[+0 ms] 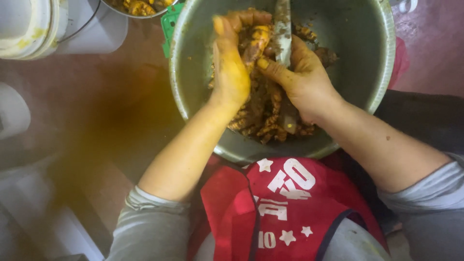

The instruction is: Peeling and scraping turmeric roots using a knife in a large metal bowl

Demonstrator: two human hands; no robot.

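A large metal bowl [372, 58] rests on my lap, holding several orange-brown turmeric roots [263, 116]. My left hand [231, 67], stained yellow, grips one turmeric root [257, 41] over the pile. My right hand [302, 77], also stained, is closed on a knife [282, 29] whose soiled blade points away from me, lying against the held root. The knife's handle is hidden in my palm.
A second metal bowl [140, 7] with peeled yellow pieces sits at the top left next to a white bucket [34, 29]. A green plastic piece [169, 26] shows behind the big bowl. A red apron [285, 208] covers my lap. The floor at left is stained yellow.
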